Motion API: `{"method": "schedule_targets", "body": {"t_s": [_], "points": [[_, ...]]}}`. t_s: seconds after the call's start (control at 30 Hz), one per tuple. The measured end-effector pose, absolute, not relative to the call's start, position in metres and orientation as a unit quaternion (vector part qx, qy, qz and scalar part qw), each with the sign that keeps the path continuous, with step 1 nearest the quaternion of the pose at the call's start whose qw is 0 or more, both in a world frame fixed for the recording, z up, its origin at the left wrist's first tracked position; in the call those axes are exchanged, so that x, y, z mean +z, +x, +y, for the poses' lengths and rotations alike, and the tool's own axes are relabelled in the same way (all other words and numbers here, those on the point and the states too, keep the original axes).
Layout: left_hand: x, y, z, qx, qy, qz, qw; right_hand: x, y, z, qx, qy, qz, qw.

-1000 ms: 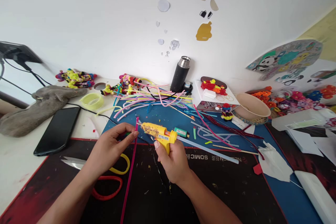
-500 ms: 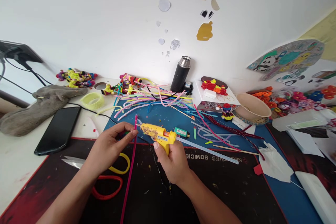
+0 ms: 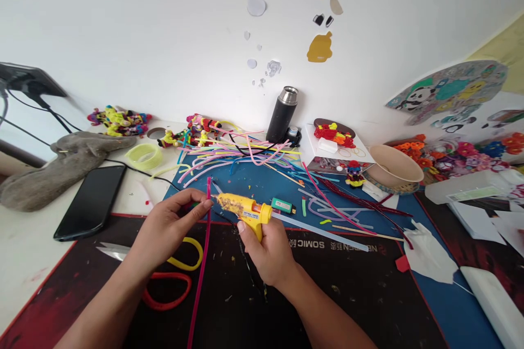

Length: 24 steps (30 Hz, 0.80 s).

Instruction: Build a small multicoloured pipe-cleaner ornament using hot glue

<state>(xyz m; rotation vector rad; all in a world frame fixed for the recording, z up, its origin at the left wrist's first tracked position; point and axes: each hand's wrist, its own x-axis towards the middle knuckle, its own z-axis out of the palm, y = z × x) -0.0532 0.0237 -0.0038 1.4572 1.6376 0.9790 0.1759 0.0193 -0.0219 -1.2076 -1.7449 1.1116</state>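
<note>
Left hand (image 3: pixel 174 223) pinching a magenta strip (image 3: pixel 200 278), right hand (image 3: pixel 270 251) gripping yellow glue gun (image 3: pixel 248 211), scissors (image 3: pixel 176 275) near left

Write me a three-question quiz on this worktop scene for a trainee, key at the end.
1. Which hand holds the yellow glue gun?

2. True or false: the scissors lie on the dark mat, held by neither hand.

3. What does the nozzle of the yellow glue gun point toward?
A) The phone
B) The pink strip in the left hand
C) The flask by the wall

Key:
1. The right hand.
2. True.
3. B.
</note>
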Motion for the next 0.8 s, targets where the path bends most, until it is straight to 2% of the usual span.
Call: {"method": "schedule_targets", "body": {"t_s": [0.8], "points": [[-0.0079,-0.0516,0.0256,0.37,0.567,0.63,0.38,-0.0254,0.1764,0.0182,0.465,-0.46,-0.655,0.378]]}}
